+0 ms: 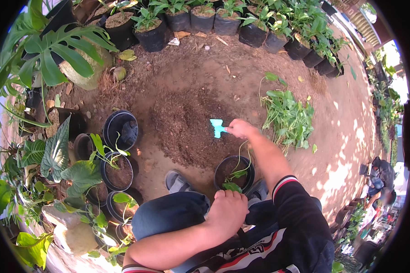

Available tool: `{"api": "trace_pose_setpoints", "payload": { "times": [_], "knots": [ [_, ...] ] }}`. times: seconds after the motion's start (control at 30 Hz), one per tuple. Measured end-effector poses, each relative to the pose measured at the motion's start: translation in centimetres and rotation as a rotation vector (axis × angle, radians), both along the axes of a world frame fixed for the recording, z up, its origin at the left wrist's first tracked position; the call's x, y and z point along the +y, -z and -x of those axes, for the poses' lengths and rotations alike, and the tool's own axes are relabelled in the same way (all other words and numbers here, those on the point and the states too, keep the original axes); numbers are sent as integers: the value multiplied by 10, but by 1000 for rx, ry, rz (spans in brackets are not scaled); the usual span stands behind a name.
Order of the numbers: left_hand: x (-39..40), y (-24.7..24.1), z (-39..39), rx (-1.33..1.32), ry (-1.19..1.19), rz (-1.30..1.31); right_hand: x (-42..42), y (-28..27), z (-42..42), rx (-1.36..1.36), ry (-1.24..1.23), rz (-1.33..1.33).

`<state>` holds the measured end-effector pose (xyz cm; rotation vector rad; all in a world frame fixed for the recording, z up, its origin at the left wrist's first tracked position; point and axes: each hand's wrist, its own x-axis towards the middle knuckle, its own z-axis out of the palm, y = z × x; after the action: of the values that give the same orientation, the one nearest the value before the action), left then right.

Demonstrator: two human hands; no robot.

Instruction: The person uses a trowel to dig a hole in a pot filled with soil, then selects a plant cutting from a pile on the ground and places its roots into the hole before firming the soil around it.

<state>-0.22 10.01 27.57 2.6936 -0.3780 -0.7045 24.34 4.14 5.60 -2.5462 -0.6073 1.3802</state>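
My right hand (242,129) grips the handle of a turquoise hand trowel (218,128), its blade over a mound of dark loose soil (184,129). Between my feet stands a round black plastic pot (219,172) with soil and a trailing green-leaved vine cutting (240,174) in it. Just behind that pot's near rim is my left hand (229,211), back upward, close to a leaf of the cutting. Its fingers curl out of sight, so whether they hold anything is hidden. To the right of the mound lies a heap of leafy vine cuttings (287,117).
On the left, several black pots (118,170) hold soil and vines, beside an empty-looking black pot (121,131). A monstera (53,54) leans over a boulder (85,65). Bagged plants (201,18) line the far edge. A person (382,179) bends over at far right.
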Motion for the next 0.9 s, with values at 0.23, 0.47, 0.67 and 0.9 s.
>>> {"api": "trace_pose_setpoints", "payload": {
  "times": [0.23,0.47,0.67,0.9],
  "knots": [
    [-6,19,5,122,64,4,-32,-34,-9,100,30,-44],
    [10,26,-8,421,86,87,-73,-54,2,168,86,-227],
    [26,71,-21,419,60,-39,-101,-106,20,198,111,-305],
    [11,135,-23,356,-295,218,-162,-139,35,228,168,-347]
  ]
}}
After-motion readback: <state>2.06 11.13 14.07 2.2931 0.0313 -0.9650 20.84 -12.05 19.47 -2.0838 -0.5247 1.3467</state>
